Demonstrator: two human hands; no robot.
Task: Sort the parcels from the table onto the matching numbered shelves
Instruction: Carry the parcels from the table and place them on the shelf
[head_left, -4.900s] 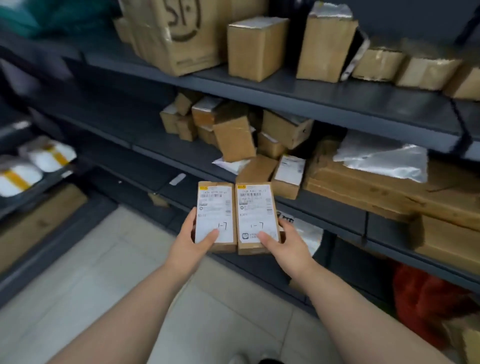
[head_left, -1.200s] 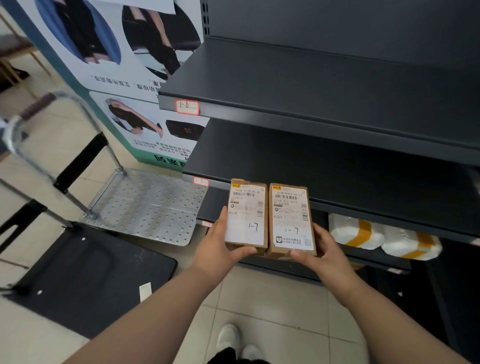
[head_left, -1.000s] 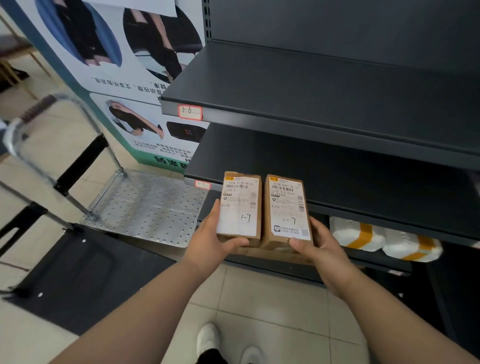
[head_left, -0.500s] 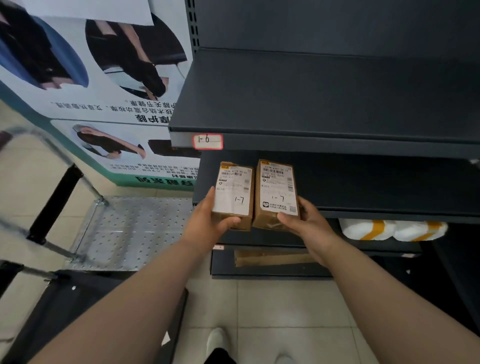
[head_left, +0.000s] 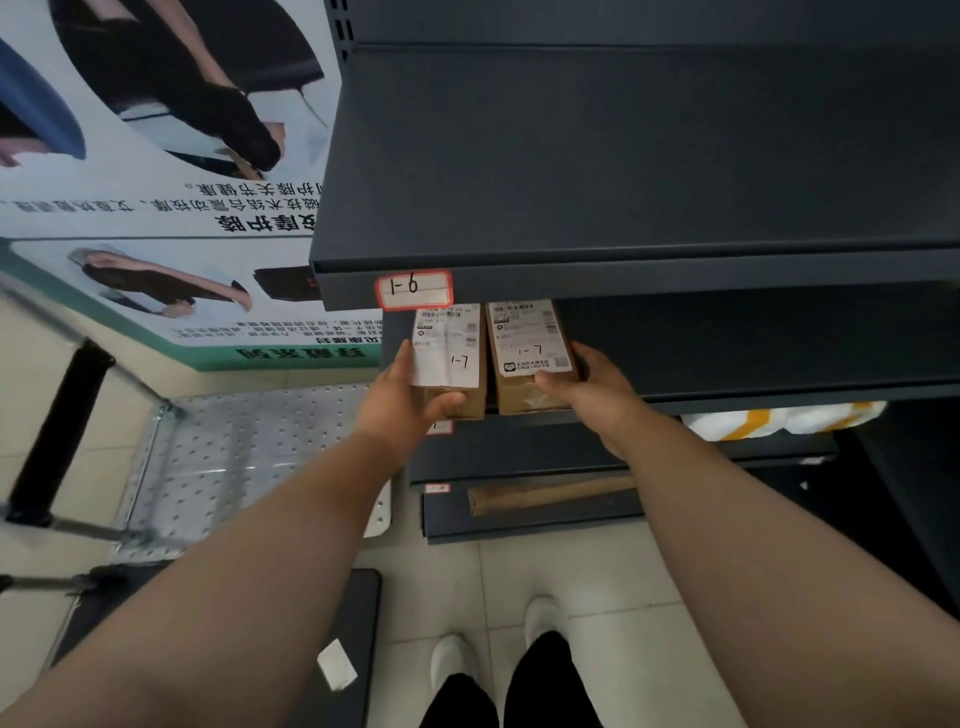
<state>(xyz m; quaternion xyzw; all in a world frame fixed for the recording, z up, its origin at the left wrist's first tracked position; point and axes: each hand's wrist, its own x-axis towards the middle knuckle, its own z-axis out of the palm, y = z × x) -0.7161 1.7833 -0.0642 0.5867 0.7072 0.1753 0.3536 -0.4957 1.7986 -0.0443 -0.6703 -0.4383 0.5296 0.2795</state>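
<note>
left hand grips left parcel | right hand grips right parcel (both marked 1-7) | below shelf label 1-6

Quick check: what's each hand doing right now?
Left hand: grips the left parcel, marked 1-7.
Right hand: grips the right parcel, also marked 1-7.

I saw the left hand gripping the left parcel and the right hand gripping the right parcel, side by side, both marked 1-7, under the shelf tagged 1-6.
</note>
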